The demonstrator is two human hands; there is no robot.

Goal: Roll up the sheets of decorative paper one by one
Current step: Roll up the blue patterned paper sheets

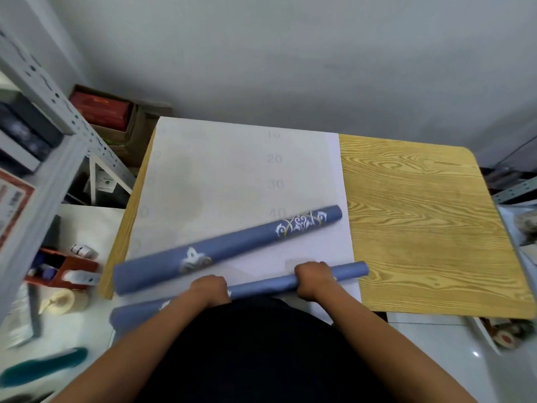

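Both hands clench one thin blue roll of decorative paper (261, 285) at the near edge of the wooden surface (421, 228). The left hand (209, 289) has its grip curled over the roll toward that roll's left part, and the right hand (312, 279) has its grip curled over it nearer the right end. Between the two grips a bare stretch of the roll shows. Beyond the right grip the roll's short end sticks out, lying just past the edge of the flat white sheet (232, 175). Beyond the left grip the roll runs out past the surface's corner and hangs over the floor.

Just beyond the two grips, away from the person, a second, thicker blue roll (232, 250) with white and gold ornament lies slantwise on the white sheet, apart from the hands. The white sheet carries faint printed numbers and covers the left part of the surface; to the right of the right grip bare wood grain shows.
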